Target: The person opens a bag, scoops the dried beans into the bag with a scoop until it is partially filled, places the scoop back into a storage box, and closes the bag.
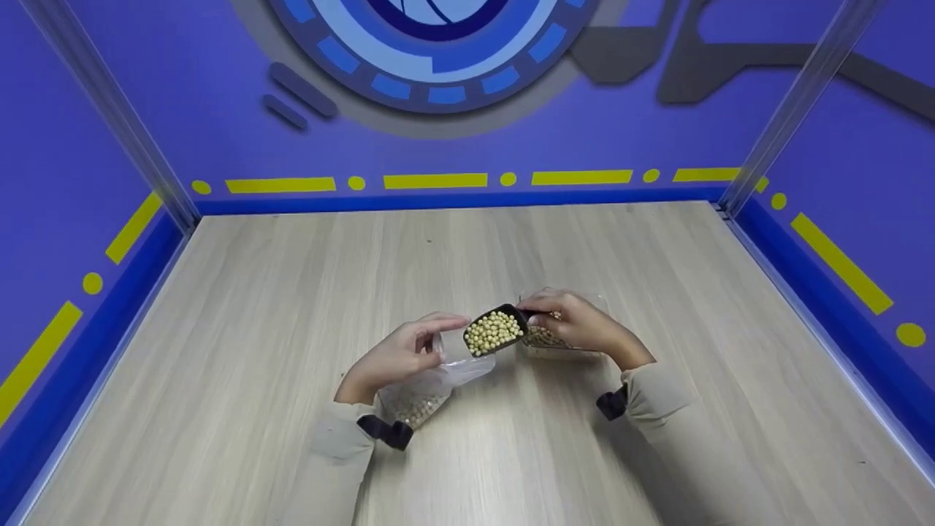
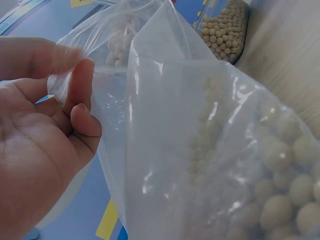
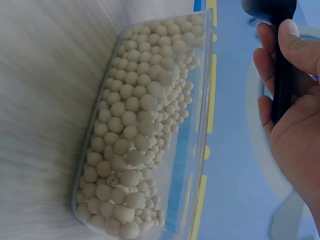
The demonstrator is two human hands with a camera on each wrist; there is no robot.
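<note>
My right hand (image 1: 573, 321) grips the handle of a black scoop (image 3: 283, 75), which is heaped with small round pale-yellow beads (image 1: 494, 332). The scoop's front edge is over the mouth of a clear plastic bag (image 1: 467, 369). With thumb and fingers, my left hand (image 1: 402, 354) pinches the bag's rim (image 2: 75, 65). More beads (image 2: 277, 210) lie inside the bag's lower part. Below the right hand stands a clear box (image 3: 200, 125), partly filled with the same beads (image 3: 125, 120) and partly covered by that hand in the head view.
All of this is on a light wood-grain table (image 1: 329, 277). Blue-purple panels (image 1: 197, 131) with yellow markings wall in its back and sides. Black wrist straps (image 1: 387, 431) sit at both sleeves.
</note>
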